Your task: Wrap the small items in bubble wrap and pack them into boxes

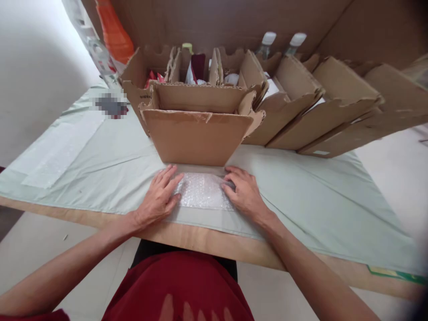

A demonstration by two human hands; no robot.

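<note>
A small piece of clear bubble wrap (202, 192) lies flat on the cloth near the table's front edge. My left hand (160, 195) rests at its left edge, fingers stretched out and slightly apart, the thumb on the wrap. At the opposite edge my right hand (245, 192) touches the wrap with its fingers bent a little but apart. Neither hand grips anything. Just beyond the wrap stands an open-topped cardboard box (197, 140); its contents are hidden behind the front wall.
Behind stand several open cardboard bins (290, 122) holding packets and other items. Two white-capped bottles (267, 42) and an orange cone-shaped object (115, 33) rise at the back. A longer bubble wrap strip (62, 151) lies left on the pale green cloth (321, 196).
</note>
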